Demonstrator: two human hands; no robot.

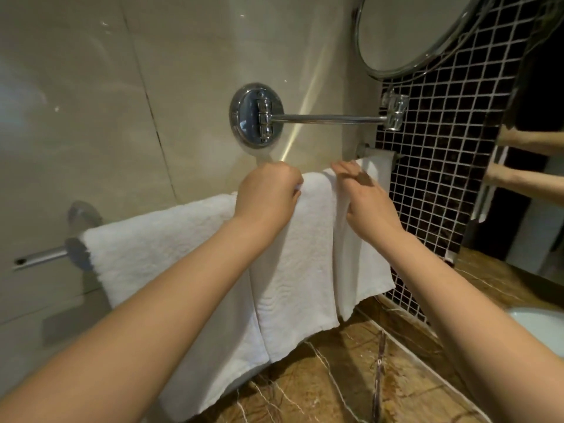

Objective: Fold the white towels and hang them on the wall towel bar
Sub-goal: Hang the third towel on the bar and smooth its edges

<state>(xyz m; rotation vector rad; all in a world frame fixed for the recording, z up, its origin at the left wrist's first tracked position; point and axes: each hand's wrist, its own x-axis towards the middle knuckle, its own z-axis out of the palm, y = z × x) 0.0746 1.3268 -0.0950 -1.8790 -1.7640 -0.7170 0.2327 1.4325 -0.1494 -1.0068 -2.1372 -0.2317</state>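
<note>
Beige wall tiles (91,102), black mosaic (442,178), round mirror (406,29), brown marble counter (351,386)

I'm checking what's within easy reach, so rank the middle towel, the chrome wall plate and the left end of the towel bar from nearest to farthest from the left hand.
1. Middle towel, gripped by the left hand at its top edge.
2. Chrome wall plate, on the wall just above.
3. Left end of the towel bar, far left.
</note>
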